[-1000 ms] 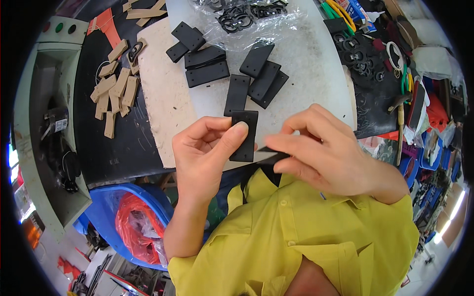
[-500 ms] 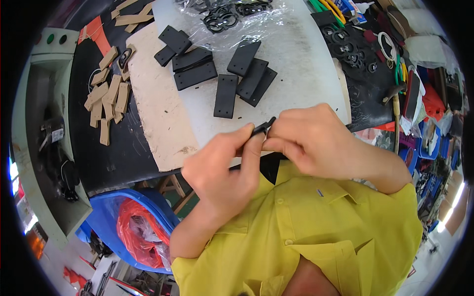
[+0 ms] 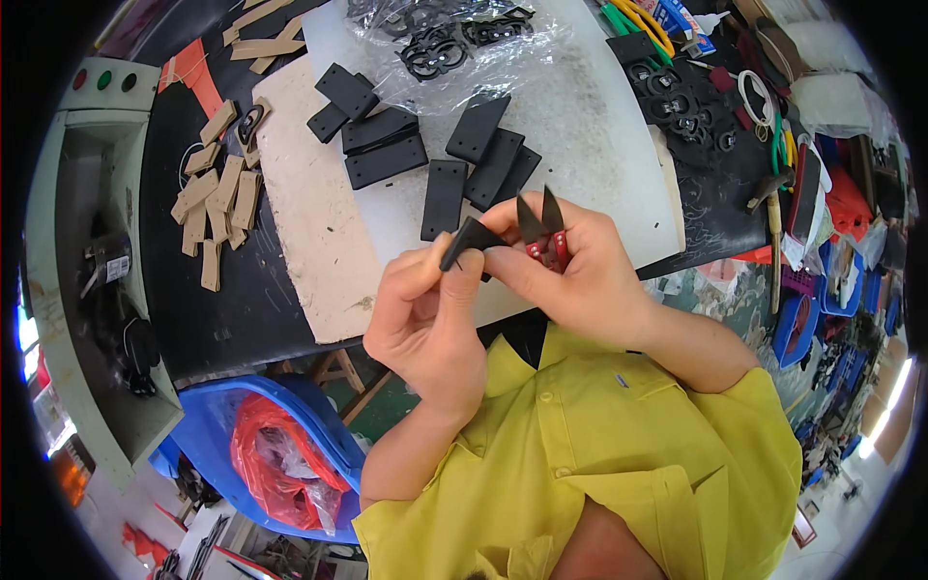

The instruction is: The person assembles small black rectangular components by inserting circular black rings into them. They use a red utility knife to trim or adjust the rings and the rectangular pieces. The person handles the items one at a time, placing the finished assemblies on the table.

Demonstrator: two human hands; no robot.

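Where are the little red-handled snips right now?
In the head view, the red-handled snips are just right of centre, in the right hand, blades pointing away from the body, beside the black piece in the left hand.

"What do you count from over there?"
"Two hands (image 3: 425,333), one pair of snips (image 3: 560,247), and at least one black plate (image 3: 468,241) held."
"And beyond those?"
"I make it eight plates (image 3: 445,199) at least; one stack (image 3: 380,128) blurs together for me. Plus three round buttons (image 3: 103,81)."
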